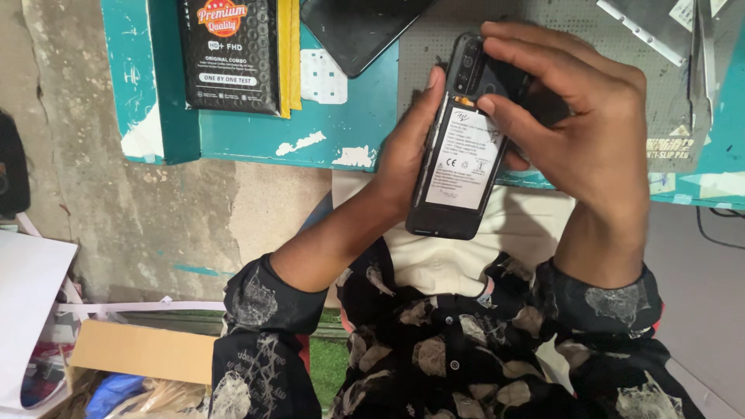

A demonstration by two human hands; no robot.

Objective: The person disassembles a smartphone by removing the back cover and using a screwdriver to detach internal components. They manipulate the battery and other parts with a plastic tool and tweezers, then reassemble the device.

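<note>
At the far left, a white sheet [27, 310] and a brown cardboard box [143, 353] lie on the floor beside the bare concrete. Above them, the teal worktable [256, 136] carries a black retail package [229, 54] resting on yellow padding, with a dark flat panel [357, 31] just beside it.

The left hand [407, 151] rises from a dark patterned sleeve [264, 310] and cradles the phone [458, 155] from its left edge. The fingers are closed around the housing, and the thumb lies along the left side near the top.

The phone is held upright, above the person's lap and in front of the table edge. Its back cover is off, exposing the white battery label [466, 159] and the camera module at the top.

The right hand [582, 116] covers the phone's upper right corner. Its fingers curl over the top edge, and the thumb tip presses on the rear face just below the camera module. The lower half of the phone lies clear of both hands.

At the right, a grey perforated mat [660, 93] and metal strips [644, 31] lie on the table.
</note>
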